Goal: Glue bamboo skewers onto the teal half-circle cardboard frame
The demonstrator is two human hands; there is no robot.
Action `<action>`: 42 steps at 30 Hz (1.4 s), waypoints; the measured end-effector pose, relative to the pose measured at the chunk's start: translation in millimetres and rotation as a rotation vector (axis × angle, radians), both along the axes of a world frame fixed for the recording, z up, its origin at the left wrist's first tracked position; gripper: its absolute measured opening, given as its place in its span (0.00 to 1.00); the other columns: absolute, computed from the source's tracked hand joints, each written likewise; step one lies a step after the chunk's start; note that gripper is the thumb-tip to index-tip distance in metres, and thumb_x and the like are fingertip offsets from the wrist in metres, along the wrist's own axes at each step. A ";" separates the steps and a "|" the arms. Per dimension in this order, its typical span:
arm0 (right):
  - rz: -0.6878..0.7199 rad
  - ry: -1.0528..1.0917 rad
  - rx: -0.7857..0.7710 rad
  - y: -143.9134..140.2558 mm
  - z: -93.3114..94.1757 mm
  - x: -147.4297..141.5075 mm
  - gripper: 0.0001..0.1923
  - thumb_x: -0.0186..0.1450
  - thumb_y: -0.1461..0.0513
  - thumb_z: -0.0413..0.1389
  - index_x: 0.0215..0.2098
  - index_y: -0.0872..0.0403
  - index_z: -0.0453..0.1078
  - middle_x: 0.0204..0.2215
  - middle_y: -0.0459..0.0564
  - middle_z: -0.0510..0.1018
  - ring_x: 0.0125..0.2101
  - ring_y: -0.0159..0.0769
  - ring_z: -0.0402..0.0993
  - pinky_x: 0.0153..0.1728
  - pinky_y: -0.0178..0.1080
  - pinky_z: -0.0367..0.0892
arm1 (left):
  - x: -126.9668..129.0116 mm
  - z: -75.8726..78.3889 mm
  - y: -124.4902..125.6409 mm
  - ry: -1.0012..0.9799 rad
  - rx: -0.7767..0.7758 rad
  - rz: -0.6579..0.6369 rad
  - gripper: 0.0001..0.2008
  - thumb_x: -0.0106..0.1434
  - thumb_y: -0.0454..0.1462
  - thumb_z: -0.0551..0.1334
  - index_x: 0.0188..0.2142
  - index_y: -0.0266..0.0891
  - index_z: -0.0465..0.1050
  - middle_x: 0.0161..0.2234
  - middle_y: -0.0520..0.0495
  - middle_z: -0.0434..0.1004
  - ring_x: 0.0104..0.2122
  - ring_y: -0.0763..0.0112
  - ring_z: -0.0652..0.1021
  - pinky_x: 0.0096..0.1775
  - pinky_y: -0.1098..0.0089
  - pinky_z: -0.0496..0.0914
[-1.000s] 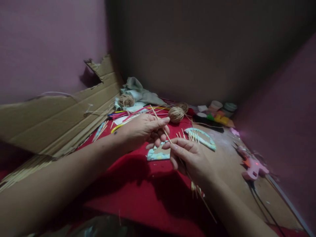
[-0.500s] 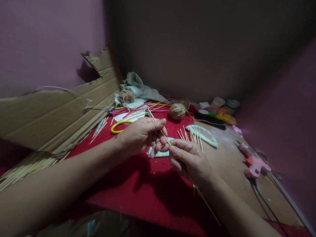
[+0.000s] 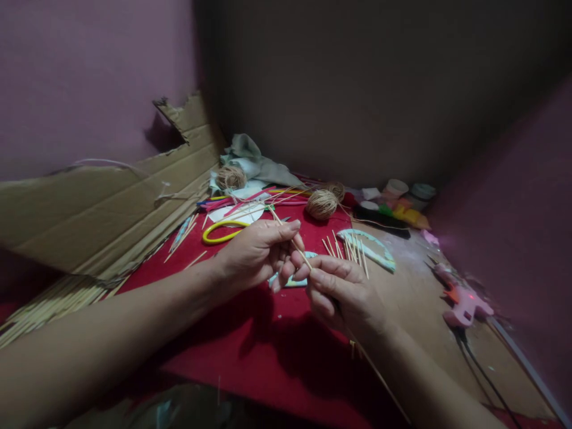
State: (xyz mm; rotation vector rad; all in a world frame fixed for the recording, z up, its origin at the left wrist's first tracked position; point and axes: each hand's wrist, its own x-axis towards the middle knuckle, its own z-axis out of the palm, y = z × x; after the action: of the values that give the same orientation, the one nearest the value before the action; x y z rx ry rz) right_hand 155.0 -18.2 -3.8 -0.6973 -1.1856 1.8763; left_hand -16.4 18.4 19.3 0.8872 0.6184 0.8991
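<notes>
Both my hands hold a thin bamboo stick (image 3: 304,255) slantwise over the red cloth (image 3: 236,322). My left hand (image 3: 263,250) pinches its upper part between thumb and fingers. Lower down, my right hand (image 3: 342,289) grips the stick, and a long thin length trails below that wrist. Behind the fingers lies a pale blue patterned piece (image 3: 292,280), mostly hidden. Several short sticks (image 3: 355,247) rest by a curved blue-and-white piece (image 3: 379,255) beyond my right hand. Yellow-handled scissors (image 3: 206,235) lie beside my left hand, partly covered by it.
A cardboard sheet (image 3: 111,214) leans at the left above many long sticks (image 3: 49,304). Twine balls (image 3: 322,204), crumpled fabric (image 3: 245,158) and coloured pipe cleaners (image 3: 286,199) lie at the back. A pink glue gun (image 3: 467,307) with a cord sits on the right.
The hands keep nearly the same grip on the stick. The view has shifted slightly, and a bit more of the scissors shows beside my left hand.
</notes>
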 end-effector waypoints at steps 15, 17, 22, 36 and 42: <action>0.018 0.038 -0.010 -1.4 -0.1 -1.8 0.08 0.64 0.57 0.59 0.33 0.55 0.75 0.11 0.37 0.63 0.10 0.20 0.47 0.10 0.27 0.44 | 0.1 -0.5 -0.9 0.047 0.115 -0.035 0.15 0.64 0.43 0.60 0.27 0.33 0.71 0.18 0.48 0.76 0.13 0.72 0.73 0.11 0.75 0.66; 0.011 0.018 0.000 -0.3 1.0 -1.1 0.09 0.65 0.57 0.59 0.33 0.55 0.75 0.11 0.37 0.63 0.10 0.20 0.48 0.10 0.26 0.44 | -8.1 6.6 4.1 0.190 0.273 -0.078 0.17 0.62 0.48 0.61 0.29 0.34 0.70 0.20 0.48 0.76 0.15 0.72 0.74 0.14 0.74 0.67; -0.197 -0.034 0.076 8.3 4.8 5.8 0.08 0.64 0.58 0.59 0.34 0.55 0.76 0.10 0.38 0.64 0.09 0.21 0.51 0.10 0.26 0.46 | -50.3 28.2 25.6 1.223 0.868 -0.144 0.13 0.61 0.46 0.61 0.35 0.37 0.74 0.30 0.47 0.78 0.28 0.70 0.76 0.30 0.72 0.68; -0.388 0.025 0.172 20.7 12.5 16.8 0.08 0.65 0.60 0.56 0.36 0.55 0.76 0.10 0.37 0.63 0.09 0.22 0.50 0.09 0.27 0.47 | -79.7 -17.7 36.7 1.896 0.973 -0.091 0.08 0.57 0.35 0.56 0.38 0.38 0.66 0.32 0.43 0.76 0.28 0.65 0.76 0.26 0.70 0.62; -0.373 0.003 0.211 20.6 16.2 20.6 0.08 0.64 0.60 0.56 0.34 0.55 0.76 0.10 0.38 0.64 0.09 0.22 0.51 0.10 0.28 0.45 | -85.2 -25.3 35.7 1.790 1.079 0.191 0.10 0.63 0.39 0.53 0.42 0.38 0.65 0.27 0.50 0.74 0.23 0.72 0.73 0.24 0.73 0.59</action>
State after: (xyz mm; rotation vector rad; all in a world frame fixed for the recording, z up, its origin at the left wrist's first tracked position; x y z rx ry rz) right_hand 175.6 2.4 12.5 -0.7390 -1.1417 1.4221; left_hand -101.6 54.1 -6.0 2.6741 1.7904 0.2945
